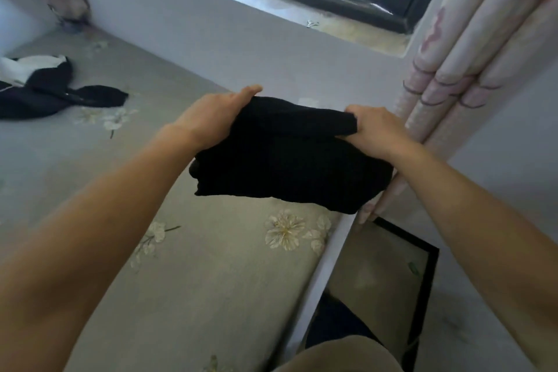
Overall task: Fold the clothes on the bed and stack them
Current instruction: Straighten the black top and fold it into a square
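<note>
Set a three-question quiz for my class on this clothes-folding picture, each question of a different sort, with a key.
1. True or false: only the left hand holds the folded black garment.
2. Where does the black-and-white garment lie? A) on the bed, to the person's left; B) on a chair; C) in a drawer.
3. Fill the gap: the patterned curtain hangs on the person's ____ side.

Key: 1 false, the right hand grips it too; 2 A; 3 right.
</note>
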{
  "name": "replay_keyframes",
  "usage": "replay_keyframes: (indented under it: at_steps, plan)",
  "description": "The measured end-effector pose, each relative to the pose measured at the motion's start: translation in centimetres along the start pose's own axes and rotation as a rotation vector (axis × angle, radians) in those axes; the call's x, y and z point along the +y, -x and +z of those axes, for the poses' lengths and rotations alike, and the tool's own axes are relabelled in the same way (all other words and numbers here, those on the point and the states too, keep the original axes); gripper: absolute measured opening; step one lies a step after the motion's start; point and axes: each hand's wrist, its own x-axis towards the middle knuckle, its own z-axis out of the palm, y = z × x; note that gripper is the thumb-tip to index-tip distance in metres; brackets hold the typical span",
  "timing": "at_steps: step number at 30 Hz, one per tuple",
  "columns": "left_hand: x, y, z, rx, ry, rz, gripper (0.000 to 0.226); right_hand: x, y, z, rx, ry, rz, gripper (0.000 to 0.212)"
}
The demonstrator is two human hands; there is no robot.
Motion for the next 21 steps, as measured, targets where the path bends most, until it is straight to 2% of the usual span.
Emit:
replay_keyframes:
  at_steps: [4,6,8,10,14,16,18,21]
  plan:
    - [-0.7,-6.7,7.4,-0.064,0.024,-0.039,0.074,6.1,-5.3,4.2,-0.025,0.014,0.062,0.021]
    - [-1.4,-9.7,10.6,-0.161,0.054,-0.093,0.063,8.4,-7.8,6.5,-0.071,0.035,0.064,0.022]
    - [-2.4,-12.3,13.4,-0.278,0.107,-0.162,0.04,10.0,-9.7,8.7,-0.158,0.005,0.04,0.025]
    - [-3.8,-15.1,15.4,-0.385,0.125,-0.234,0.027,11.5,-11.9,10.3,-0.261,-0.048,0.037,0.027]
    - [-6.0,-21.4,16.2,-0.556,0.06,-0.228,0.026,14.2,-17.2,10.9,-0.463,-0.269,0.096,0.037]
    - [-6.9,-25.6,16.4,-0.615,0.04,-0.203,0.026,16.3,-20.1,10.8,-0.549,-0.431,0.171,0.039]
    - [-7.2,-30.3,17.3,-0.664,0.015,-0.151,0.029,19.1,-22.6,11.1,-0.609,-0.566,0.264,0.032]
    - [-6.3,-36.7,20.7,-0.756,-0.043,-0.119,0.033,23.3,-25.1,13.7,-0.607,-0.664,0.461,0.032]
